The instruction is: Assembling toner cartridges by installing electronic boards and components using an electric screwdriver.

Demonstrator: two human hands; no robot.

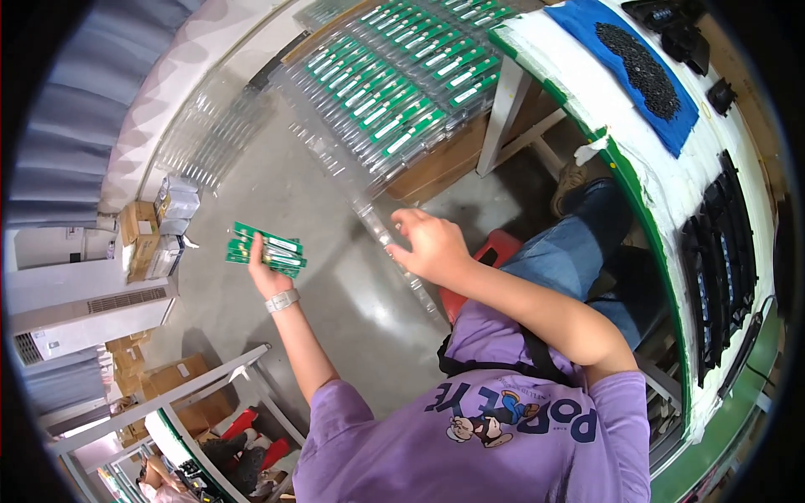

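My left hand (265, 270) is closed around a bunch of green circuit boards (283, 248), held out to the left above the floor. They are long and narrow, fanned slightly, with white strips on them. My right hand (436, 245) is curled, its thumb and fingers at a clear plastic tray (360, 208) seen nearly edge-on. The grip on this thin see-through tray is partly hidden. Beyond both hands, rows of similar green circuit boards (369, 101) lie in clear trays on top of a cardboard box (440, 163).
A white-topped table (579, 92) with a green edge curves along the right, bearing a blue sheet (579, 25) of small black parts and long black parts (721, 260). Empty clear trays (205, 134) stand at the left, near cartons (138, 235). A red stool (495, 250) is beside my legs.
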